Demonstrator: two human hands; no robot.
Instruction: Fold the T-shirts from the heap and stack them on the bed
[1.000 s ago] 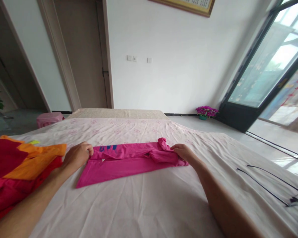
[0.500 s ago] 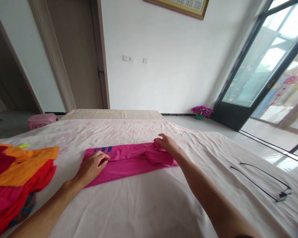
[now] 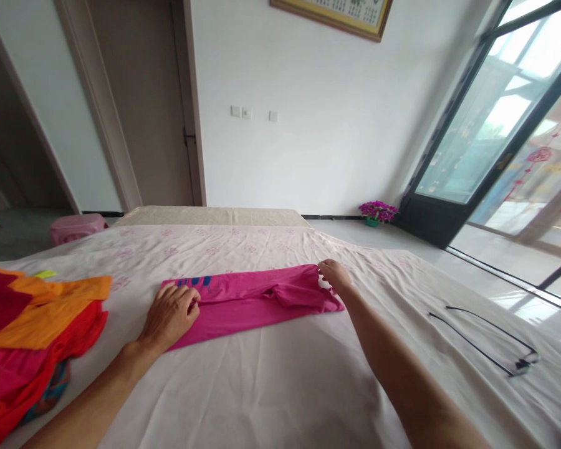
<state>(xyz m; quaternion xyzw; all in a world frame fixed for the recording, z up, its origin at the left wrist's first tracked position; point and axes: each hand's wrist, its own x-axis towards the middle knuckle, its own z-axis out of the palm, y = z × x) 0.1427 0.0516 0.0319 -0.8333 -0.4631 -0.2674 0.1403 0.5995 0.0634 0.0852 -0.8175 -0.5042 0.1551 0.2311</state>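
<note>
A pink shirt (image 3: 243, 308) with a blue print at its left end lies folded into a long strip on the bed. My left hand (image 3: 172, 312) rests on that left end, its fingers curled in and closed on the cloth. At the far right corner, my right hand (image 3: 335, 276) pinches the fabric between thumb and fingers. The shirt's right end looks uneven, with a small gap of sheet showing beside my fingers. Creases and a loose fold run along the strip's middle.
A pile of orange, red and pink clothes (image 3: 51, 324) lies on the left. Black-framed glasses (image 3: 523, 365) rest on the pale bed sheet (image 3: 271, 386) at right. Beyond the bed are a pink stool (image 3: 78, 229) and a pot of purple flowers (image 3: 378, 212).
My right hand has moved slightly right, drawing the bunched far corner of the shirt outward and flatter. The left hand's fingers have curled in more at the left end.
</note>
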